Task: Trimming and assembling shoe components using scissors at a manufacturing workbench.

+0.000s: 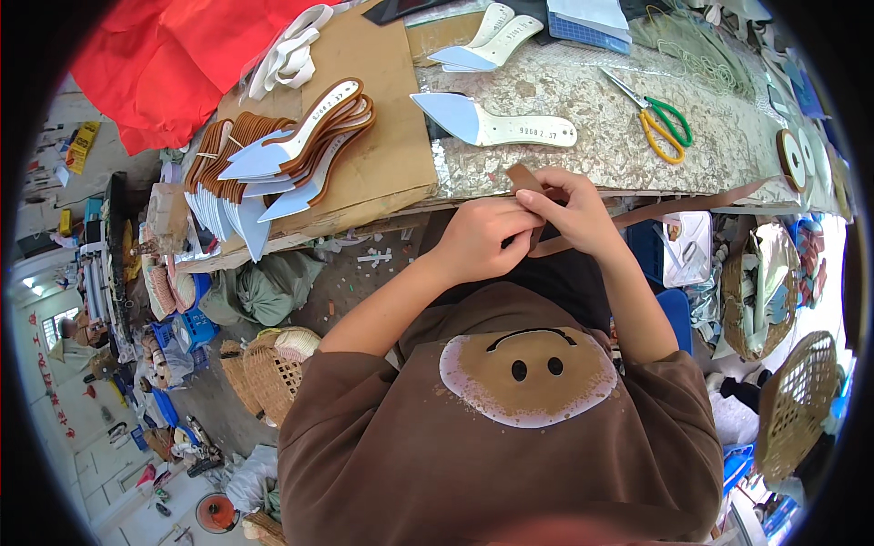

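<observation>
A brown strip is pinched in my right hand, with its end sticking up past the fingertips. My left hand is closed on the same strip, its fingers against the right hand's. From there the strip runs right along the table edge to a roll. Beyond my hands, a single shoe insole board, white with a pale blue pointed front, lies flat. On the left, a fanned stack of insole boards has brown edging round the rims.
Scissors with green and yellow handles lie open on the worn table. Farther back are more insole boards. Cardboard lies under the stack, with white straps and red fabric beyond. Woven baskets stand lower right.
</observation>
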{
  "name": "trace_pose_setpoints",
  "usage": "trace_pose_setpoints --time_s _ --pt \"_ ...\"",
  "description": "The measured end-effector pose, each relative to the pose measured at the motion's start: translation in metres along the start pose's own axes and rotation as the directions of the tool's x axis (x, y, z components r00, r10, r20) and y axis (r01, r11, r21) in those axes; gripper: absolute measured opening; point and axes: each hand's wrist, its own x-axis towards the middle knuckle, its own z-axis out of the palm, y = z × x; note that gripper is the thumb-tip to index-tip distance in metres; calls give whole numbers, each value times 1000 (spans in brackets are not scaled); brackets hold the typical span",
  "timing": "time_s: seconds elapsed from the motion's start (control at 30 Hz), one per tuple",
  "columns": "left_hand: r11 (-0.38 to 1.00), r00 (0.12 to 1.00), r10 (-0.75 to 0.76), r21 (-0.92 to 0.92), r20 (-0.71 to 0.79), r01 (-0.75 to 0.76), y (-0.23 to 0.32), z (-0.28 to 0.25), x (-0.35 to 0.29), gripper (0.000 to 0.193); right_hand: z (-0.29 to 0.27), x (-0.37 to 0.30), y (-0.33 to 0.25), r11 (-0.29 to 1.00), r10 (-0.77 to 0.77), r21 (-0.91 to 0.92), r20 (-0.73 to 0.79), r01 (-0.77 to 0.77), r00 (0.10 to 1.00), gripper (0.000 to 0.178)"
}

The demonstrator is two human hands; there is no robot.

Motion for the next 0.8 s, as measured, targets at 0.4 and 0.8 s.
trace_pose_setpoints --time_s 0.4,0.8 --pt "343 1000 0 939 -20 19 -87 -53 76 5 3 41 -54 996 -81 32 10 81 997 20" --pt "787 921 -187 509 -342 348 -67 -31 43 15 -14 121 -69 891 -99 -428 136 149 986 17"
